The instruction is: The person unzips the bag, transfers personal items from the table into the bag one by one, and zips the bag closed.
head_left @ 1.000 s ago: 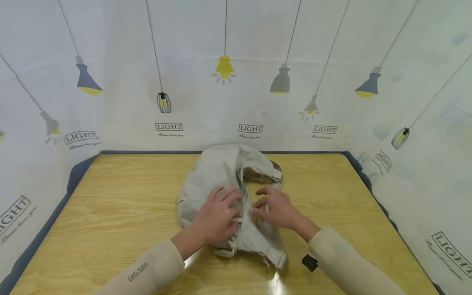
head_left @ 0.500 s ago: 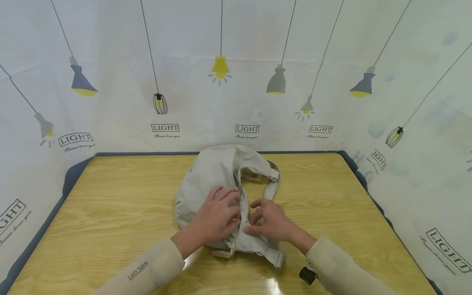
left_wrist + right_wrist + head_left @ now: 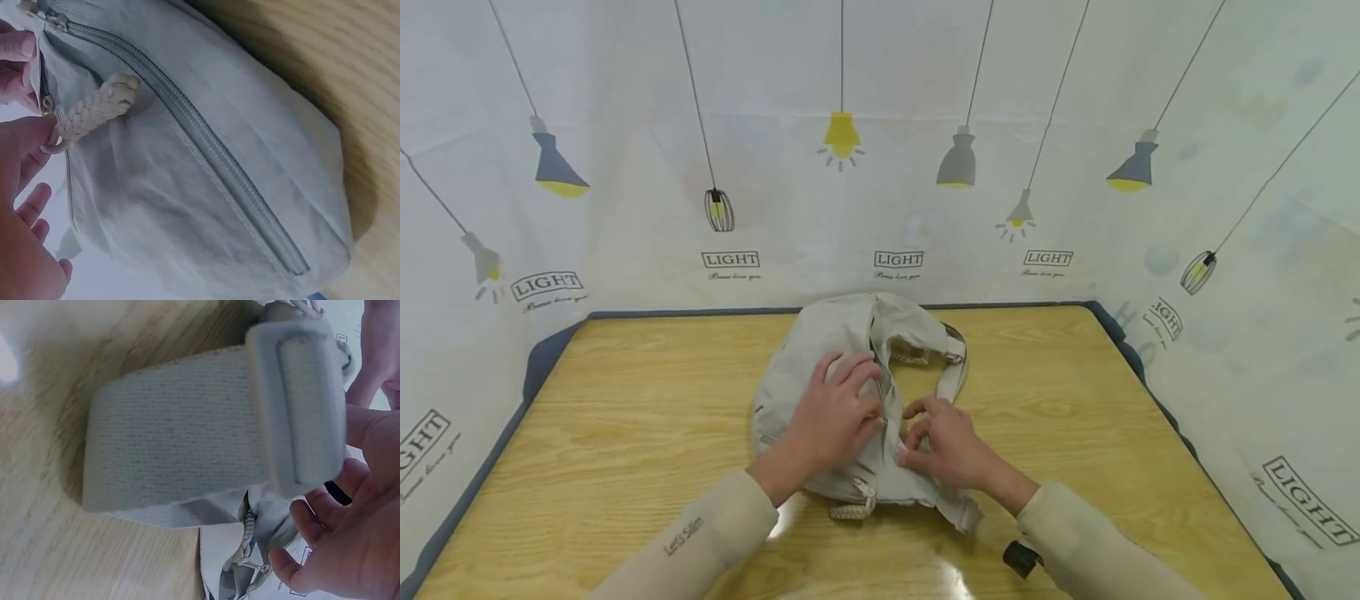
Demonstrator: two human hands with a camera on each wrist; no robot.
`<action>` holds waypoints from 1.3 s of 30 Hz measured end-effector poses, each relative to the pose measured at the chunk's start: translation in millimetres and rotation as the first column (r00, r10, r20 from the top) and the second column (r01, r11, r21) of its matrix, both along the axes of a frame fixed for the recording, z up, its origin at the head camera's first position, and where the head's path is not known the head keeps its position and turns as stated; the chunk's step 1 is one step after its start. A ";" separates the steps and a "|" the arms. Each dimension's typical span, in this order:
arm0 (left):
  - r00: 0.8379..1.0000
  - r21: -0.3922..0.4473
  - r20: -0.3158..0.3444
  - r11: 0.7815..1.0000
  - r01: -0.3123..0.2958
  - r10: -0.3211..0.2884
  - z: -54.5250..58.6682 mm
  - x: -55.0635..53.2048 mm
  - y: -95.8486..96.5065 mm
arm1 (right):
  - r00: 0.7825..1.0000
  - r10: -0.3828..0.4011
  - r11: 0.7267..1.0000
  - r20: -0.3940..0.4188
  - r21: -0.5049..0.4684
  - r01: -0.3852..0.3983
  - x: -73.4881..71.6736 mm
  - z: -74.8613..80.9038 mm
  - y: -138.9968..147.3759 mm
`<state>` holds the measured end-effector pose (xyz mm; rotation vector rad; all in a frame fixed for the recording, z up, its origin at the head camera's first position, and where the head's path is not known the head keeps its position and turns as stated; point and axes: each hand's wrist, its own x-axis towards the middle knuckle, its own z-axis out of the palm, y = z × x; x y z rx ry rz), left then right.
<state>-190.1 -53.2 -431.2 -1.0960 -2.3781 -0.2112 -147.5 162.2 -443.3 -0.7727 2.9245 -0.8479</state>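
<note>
A light grey fabric shoulder bag point(image 3: 805, 367) lies on the table, its long zipped opening running between my hands. My left hand point(image 3: 835, 412) is over that opening; in the left wrist view its thumb and finger pinch the cord loop of a braided zipper pull point(image 3: 97, 111). My right hand point(image 3: 951, 442) pinches the fabric edge on the opening's right side; its thumb tip is hidden in the right wrist view. A second braided pull point(image 3: 850, 511) hangs at the bag's near end. Across the bag's front, a pocket zipper point(image 3: 206, 147) is closed.
A webbing strap point(image 3: 169, 431) with a grey plastic slider buckle point(image 3: 265, 412) sticks out at the bag's near right. The wooden table point(image 3: 640, 400) ends at printed white sheets point(image 3: 790, 167). A black object point(image 3: 1021, 558) sits by the right cuff.
My left hand has slid a little away from me along the opening. My right hand has come down and closed on the fabric edge. The head view has shifted slightly.
</note>
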 end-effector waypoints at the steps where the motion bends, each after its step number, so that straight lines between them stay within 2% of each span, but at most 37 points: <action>1: 1.000 0.003 0.007 1.000 -0.007 0.007 0.7 -1.6 -0.3 | 1.000 -0.004 1.000 -0.005 -0.002 0.004 0.1 0.6 -0.4; 4: 0.999 0.004 0.021 1.000 -0.030 0.030 2.2 -5.8 -0.8 | 1.000 -0.020 1.000 -0.010 -0.004 0.020 0.2 3.0 -2.3; 7: 0.999 -0.001 0.028 1.000 -0.019 0.019 3.0 -7.8 -0.5 | 0.999 -0.040 0.999 -0.014 0.020 0.040 0.7 5.5 -4.1; 10: 1.000 -0.008 0.022 1.000 -0.003 0.003 3.3 -7.4 0.2 | 0.994 -0.103 0.993 -0.033 0.061 0.105 1.1 6.6 -6.4; 14: 1.000 0.008 0.020 1.000 0.006 -0.007 2.8 -5.6 1.4 | 0.976 -0.197 0.976 -0.097 0.076 0.204 0.6 5.8 -12.6; 17: 1.000 0.028 0.024 0.999 0.019 -0.019 1.9 -4.6 2.7 | 0.962 -0.223 0.970 -0.158 0.058 0.235 0.7 4.1 -18.4; 21: 0.999 0.046 0.032 0.999 0.026 -0.027 1.1 -4.1 3.6 | 0.950 -0.239 0.967 -0.202 0.043 0.252 2.2 0.9 -22.9; 26: 0.997 0.037 0.081 0.999 -0.023 0.020 1.0 -6.3 2.6 | 0.947 -0.239 0.969 -0.216 0.008 0.246 4.4 -0.9 -24.8; 30: 0.995 0.054 0.090 0.997 -0.056 0.051 2.0 -11.7 1.4 | 0.942 -0.232 0.972 -0.241 -0.013 0.236 6.9 -1.0 -27.0; 35: 0.989 0.046 0.082 0.991 -0.130 0.126 3.8 -21.4 -0.9 | 0.934 -0.213 0.975 -0.289 0.007 0.224 10.7 -2.0 -29.4; 39: 0.987 0.030 0.087 0.990 -0.135 0.132 3.9 -25.3 -1.9 | 0.941 -0.221 0.972 -0.257 0.025 0.235 11.5 0.4 -28.5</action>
